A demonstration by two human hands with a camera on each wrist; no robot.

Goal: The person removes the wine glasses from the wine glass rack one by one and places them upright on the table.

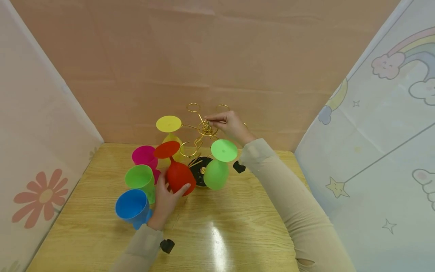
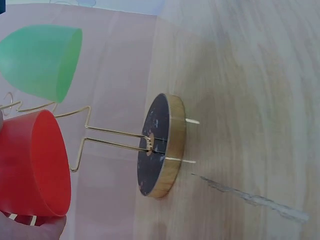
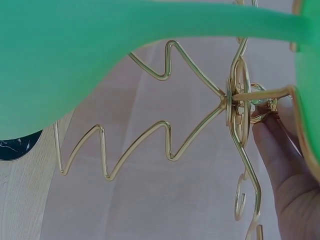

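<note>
My left hand (image 1: 164, 200) grips a red plastic goblet (image 1: 180, 175) by its bowl, mouth down and foot up, at the front left of a gold wire stemware rack (image 1: 207, 131). An open hook of the rack lies right behind the red goblet's stem in the head view. My right hand (image 1: 230, 127) pinches the small finial at the rack's top between thumb and fingers. A light green goblet (image 1: 216, 175) hangs upside down at the rack's front right, a yellow goblet (image 1: 168, 124) at its left. The rack's round black base (image 2: 155, 145) stands on the table.
To the left, a pink goblet (image 1: 144, 155), a green goblet (image 1: 139, 176) and a blue goblet (image 1: 132, 206) stand upright in a row on the wooden table (image 1: 251, 226). A peach backdrop (image 1: 204, 56) rises behind, with printed panels at both sides.
</note>
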